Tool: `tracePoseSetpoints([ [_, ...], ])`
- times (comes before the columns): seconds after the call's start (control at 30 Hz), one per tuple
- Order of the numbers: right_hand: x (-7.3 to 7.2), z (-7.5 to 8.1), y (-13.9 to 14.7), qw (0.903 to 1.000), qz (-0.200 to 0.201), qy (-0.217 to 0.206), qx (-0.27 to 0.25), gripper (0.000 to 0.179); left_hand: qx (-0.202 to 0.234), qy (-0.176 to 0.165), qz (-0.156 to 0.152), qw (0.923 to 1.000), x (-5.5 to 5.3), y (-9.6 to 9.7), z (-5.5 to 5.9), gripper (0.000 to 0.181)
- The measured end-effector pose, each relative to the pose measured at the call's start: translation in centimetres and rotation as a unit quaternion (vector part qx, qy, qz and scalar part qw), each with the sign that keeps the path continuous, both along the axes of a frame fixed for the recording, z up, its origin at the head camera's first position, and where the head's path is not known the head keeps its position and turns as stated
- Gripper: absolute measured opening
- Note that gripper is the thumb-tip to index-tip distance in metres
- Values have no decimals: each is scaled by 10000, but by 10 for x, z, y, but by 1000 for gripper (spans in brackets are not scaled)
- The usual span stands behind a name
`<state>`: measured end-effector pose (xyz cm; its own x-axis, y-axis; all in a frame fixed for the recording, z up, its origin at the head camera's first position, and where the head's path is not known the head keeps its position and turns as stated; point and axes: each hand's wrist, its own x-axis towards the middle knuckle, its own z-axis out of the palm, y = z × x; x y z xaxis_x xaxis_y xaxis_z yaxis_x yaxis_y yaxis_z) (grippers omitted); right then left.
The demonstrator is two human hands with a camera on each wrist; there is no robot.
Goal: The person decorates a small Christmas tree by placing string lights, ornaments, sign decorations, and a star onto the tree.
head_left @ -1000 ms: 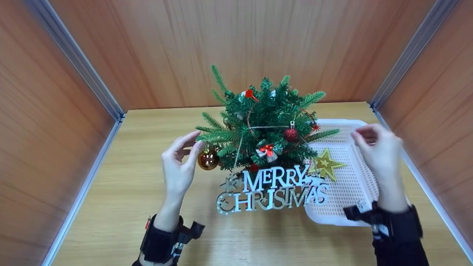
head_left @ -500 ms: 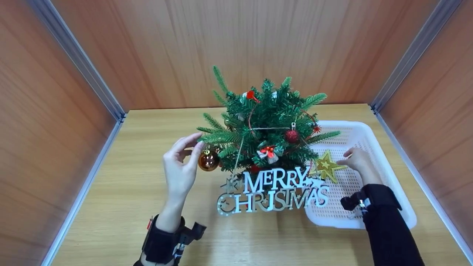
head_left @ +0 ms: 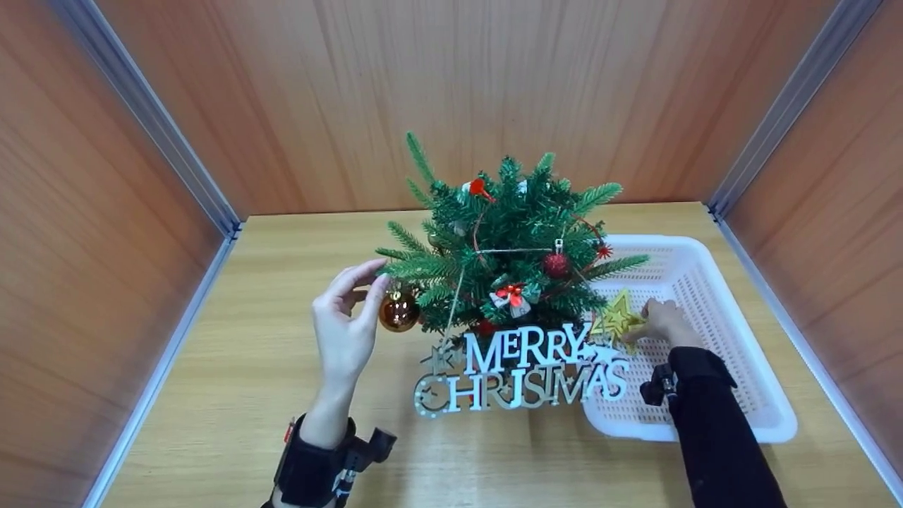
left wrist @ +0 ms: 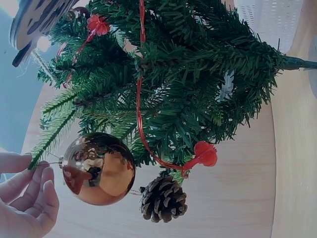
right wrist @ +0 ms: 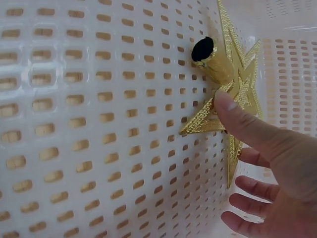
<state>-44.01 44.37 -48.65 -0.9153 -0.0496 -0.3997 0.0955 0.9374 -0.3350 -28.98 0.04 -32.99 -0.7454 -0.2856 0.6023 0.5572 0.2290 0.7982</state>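
A small Christmas tree point(head_left: 522, 219) stands in the middle of the head view, hung with ornaments. At its left side my left hand point(head_left: 346, 331) pinches the tip of a branch point(left wrist: 52, 136) between thumb and index finger. Just beside those fingertips hangs a shiny gold ball point(left wrist: 99, 168), its wire loop reaching toward them. A gold star tree topper point(right wrist: 242, 89) with a hollow socket is in the white basket point(head_left: 748, 339). My right hand point(head_left: 667, 324) grips the topper, thumb over its front and fingers at its lower points.
A silver "Merry Christmas" sign point(head_left: 522, 367) hangs by a string at the tree's front. A pine cone point(left wrist: 163, 198) and a red flower on a wire point(left wrist: 203, 153) are near the gold ball. Wooden panels point(head_left: 465, 99) enclose the table on three sides.
My right hand has come down from above the basket's right side, moved left to the gold star topper and taken hold of it. My left hand stays at the branch tip.
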Motion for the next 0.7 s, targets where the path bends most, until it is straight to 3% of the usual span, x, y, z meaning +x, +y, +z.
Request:
tracePoseSetpoints([
  [0.2,3,0,7,9989,-54,3,-460,49,-27,-13,-124,9999,2,-1,0,23],
  [0.33,3,11,14,9947,-204,154,-994,36,-175,13,-150,9997,4,-1,-1,26],
  [0.47,3,28,19,9829,-479,288,-1752,23,-278,10,-74,9996,6,-1,1,27],
  [0.6,10,48,21,9664,-552,1122,-2245,21,-307,88,119,9994,10,0,2,27],
  [0.7,19,69,15,9409,-722,2101,-2557,23,-304,212,305,9988,13,1,4,26],
])
